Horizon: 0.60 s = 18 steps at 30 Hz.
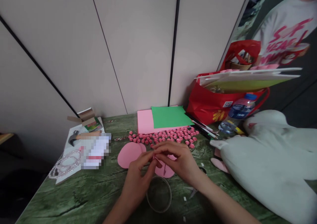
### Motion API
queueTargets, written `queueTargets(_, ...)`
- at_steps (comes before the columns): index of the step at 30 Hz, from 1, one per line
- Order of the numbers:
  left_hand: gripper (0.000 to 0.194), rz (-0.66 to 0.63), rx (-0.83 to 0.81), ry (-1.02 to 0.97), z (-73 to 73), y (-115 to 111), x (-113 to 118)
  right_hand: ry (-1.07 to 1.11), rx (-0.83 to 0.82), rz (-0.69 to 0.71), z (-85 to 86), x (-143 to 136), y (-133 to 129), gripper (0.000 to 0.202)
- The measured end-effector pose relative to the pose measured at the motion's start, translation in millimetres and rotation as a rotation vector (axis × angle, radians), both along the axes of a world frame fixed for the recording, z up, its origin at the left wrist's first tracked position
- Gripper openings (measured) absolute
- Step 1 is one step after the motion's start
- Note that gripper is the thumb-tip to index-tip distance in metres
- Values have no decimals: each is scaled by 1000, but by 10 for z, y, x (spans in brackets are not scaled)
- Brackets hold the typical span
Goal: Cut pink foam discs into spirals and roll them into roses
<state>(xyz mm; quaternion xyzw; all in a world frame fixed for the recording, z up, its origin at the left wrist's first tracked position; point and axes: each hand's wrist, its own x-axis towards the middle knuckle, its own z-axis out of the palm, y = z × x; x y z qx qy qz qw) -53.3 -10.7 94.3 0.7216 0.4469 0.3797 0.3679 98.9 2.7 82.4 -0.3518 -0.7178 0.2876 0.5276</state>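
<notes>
My left hand (142, 171) and my right hand (177, 158) meet at the middle of the table, fingertips pinched together on a small piece of pink paper (154, 156), mostly hidden by the fingers. Under my right hand lies a pink paper disc (165, 172) with a dark line on it. Another pink paper disc (129, 155) rests to the left of my left hand. Just beyond the hands, many small rolled pink paper roses (170, 135) spread in a band. A clear ring, perhaps a tape roll (158, 210), lies below my hands.
Pink sheets (145, 121) and a green sheet (170, 116) lie at the back. At right are a red bag (205, 102), bottle (239, 113), white plush toy (267, 161) and scissors (192, 191). A hammer (85, 135) and beads (66, 164) sit left. A person stands back right.
</notes>
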Motion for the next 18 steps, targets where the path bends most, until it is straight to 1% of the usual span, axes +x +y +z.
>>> queueTargets(4, 21, 2, -1, -8, 11, 11, -19, 24, -30, 35, -2, 1, 9, 17)
queueTargets(9, 21, -11, -10, -4, 1, 9, -18, 38, -52, -8, -7, -4, 9, 9)
queueTargets(12, 21, -15, -23, -8, -11, 12, -4, 21, -90, -20, -20, -2, 14, 10)
queueTargets(18, 24, 9, -57, -48, -27, 15, 15, 21, -54, -34, -13, 2, 31, 9)
